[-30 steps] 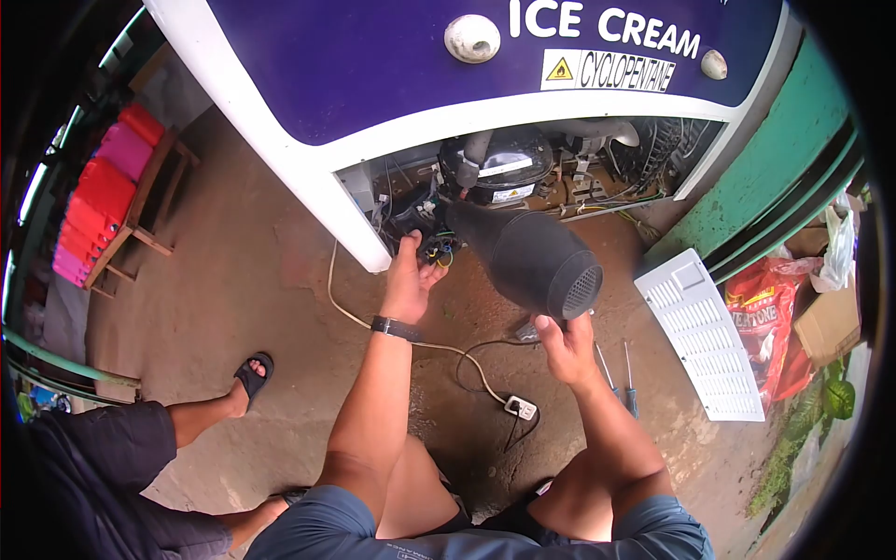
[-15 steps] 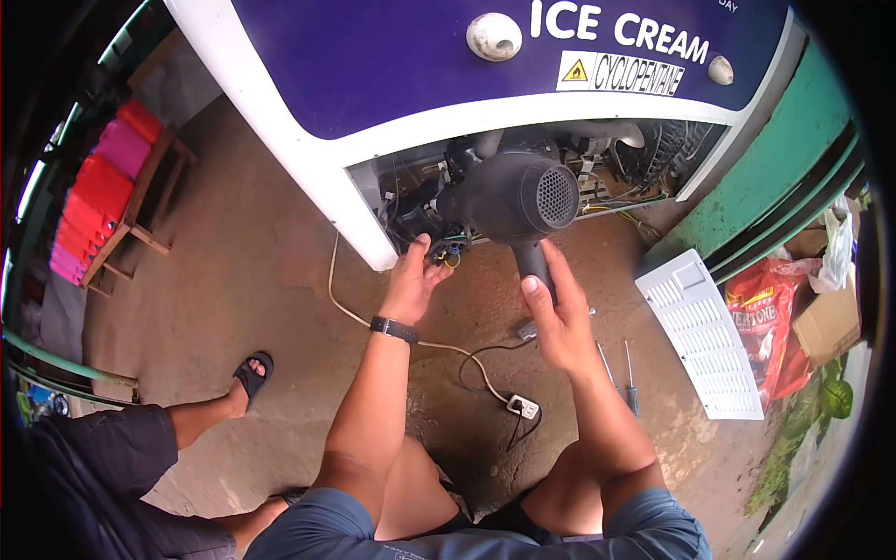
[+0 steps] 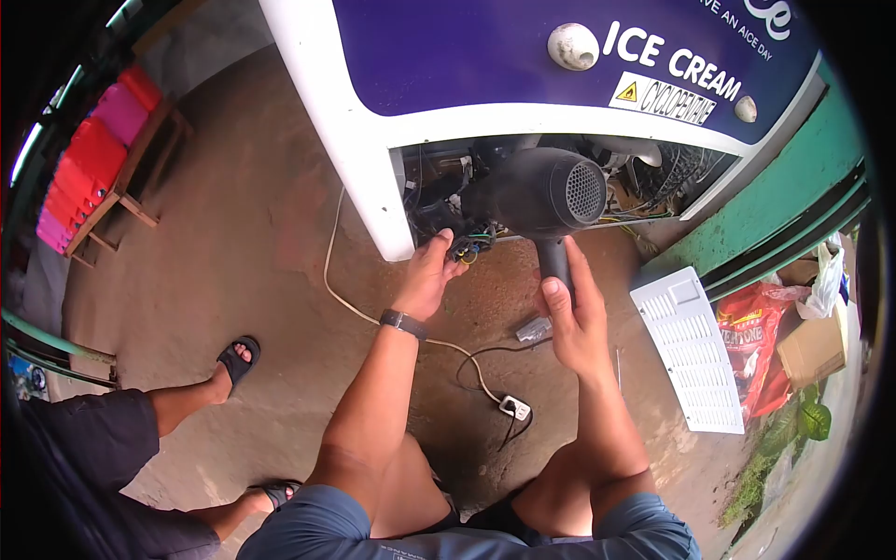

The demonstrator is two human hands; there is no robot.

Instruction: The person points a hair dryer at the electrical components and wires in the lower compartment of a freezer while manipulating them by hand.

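Note:
My right hand point(image 3: 576, 317) is closed round the handle of a black hair dryer point(image 3: 537, 191), whose grille end faces right. The dryer's nozzle end points left, into the open lower compartment of the ice cream freezer point(image 3: 485, 124). My left hand point(image 3: 432, 277), with a dark band at the wrist, pinches a black part with wires point(image 3: 471, 245) at the compartment's lower left edge. Dark machinery and thin tubes show behind the dryer, which hides some of them.
A white extension socket point(image 3: 514, 407) lies on the floor with its cable. A white vented panel point(image 3: 689, 350) leans at the right, beside a red bag point(image 3: 754, 336) and cardboard. Another person's sandalled foot point(image 3: 240, 362) is at left, near a wooden bench point(image 3: 131, 205).
The view has shifted, so the freezer stands farther right. My right hand has turned the dryer from slanting toward me to lying across the opening. My left hand keeps its hold on the wired part.

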